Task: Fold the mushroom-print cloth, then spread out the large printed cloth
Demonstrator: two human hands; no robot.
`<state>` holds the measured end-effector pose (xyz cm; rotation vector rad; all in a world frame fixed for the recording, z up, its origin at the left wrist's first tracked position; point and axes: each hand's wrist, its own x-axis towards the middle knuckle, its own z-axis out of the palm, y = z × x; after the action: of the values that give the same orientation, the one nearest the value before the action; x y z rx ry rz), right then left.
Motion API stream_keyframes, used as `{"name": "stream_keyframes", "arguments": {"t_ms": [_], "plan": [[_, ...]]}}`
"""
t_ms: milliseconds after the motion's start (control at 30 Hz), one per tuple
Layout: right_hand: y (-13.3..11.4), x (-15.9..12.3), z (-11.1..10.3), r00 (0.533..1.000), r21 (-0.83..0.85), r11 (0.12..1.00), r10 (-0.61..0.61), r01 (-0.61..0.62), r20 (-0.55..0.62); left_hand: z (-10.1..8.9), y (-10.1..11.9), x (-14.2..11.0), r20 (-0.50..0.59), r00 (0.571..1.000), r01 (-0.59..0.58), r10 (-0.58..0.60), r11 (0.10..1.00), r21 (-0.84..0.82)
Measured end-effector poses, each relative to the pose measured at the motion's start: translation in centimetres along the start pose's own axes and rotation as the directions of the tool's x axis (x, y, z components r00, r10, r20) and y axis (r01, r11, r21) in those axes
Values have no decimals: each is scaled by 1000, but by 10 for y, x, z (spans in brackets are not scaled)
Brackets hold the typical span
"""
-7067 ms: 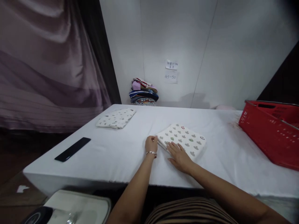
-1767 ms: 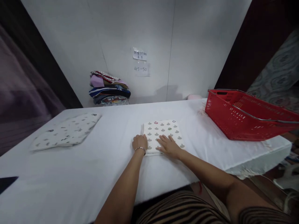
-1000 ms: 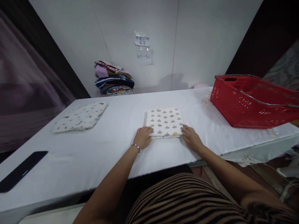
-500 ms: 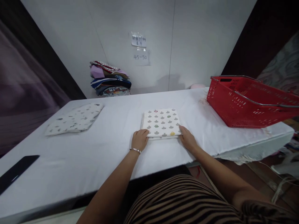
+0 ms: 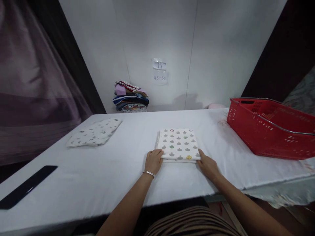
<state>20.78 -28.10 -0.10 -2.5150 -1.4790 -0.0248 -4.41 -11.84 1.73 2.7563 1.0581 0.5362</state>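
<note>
A folded white cloth (image 5: 179, 144) printed with grey mushroom-like shapes and a few coloured ones lies squared up on the table in front of me. My left hand (image 5: 154, 161) grips its near left corner, fingers curled over the edge. At the near right corner, my right hand (image 5: 208, 165) pinches the cloth between thumb and fingers. The thumbs and the cloth's underside are partly hidden. Off to the left lies another folded white cloth (image 5: 94, 132) with small grey and dark prints, untouched.
The table (image 5: 98, 183) is covered in white cloth. A red basket (image 5: 268, 134) with metal handles stands at the right. A dark flat strip (image 5: 29, 186) lies near left. Folded fabrics (image 5: 131, 98) are stacked by the wall, below paper signs (image 5: 159, 70), one reading 45-50.
Earlier my right hand lay flat on the mushroom-print cloth; it has since moved to the near right corner. The cloth was turned square to me. Over the last second both hands keep their corners.
</note>
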Motion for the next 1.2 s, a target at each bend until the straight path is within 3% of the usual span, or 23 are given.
{"name": "stream_keyframes", "arguments": {"t_ms": [233,400,500,600,700,833,967,1200], "plan": [[2,-3,-1,1000,48,999,-1,2,-26,-2,3,-2,-20,999,27,-28,999,-47],[-10,1,-22,958,85,968,-219,237,-183,-4,3,-9,-34,999,-1,-2,997,-80],[-31,20,-39,930,101,938,-305,330,-207,-11,9,-2,-21,999,38,-40,994,-102],[-52,53,-44,955,97,954,-274,285,-109,-20,20,20,-30,997,74,-77,993,-94],[-62,82,-33,971,37,970,-240,239,18,-18,29,47,-55,997,49,-51,998,-46],[-60,96,-7,965,-17,973,-224,229,138,6,24,62,115,985,125,-126,992,13],[-54,101,-2,958,-7,975,-217,222,187,20,17,59,172,971,159,-164,986,44],[-43,149,-7,984,0,994,-110,111,142,16,19,61,196,963,171,-185,981,88]]}}
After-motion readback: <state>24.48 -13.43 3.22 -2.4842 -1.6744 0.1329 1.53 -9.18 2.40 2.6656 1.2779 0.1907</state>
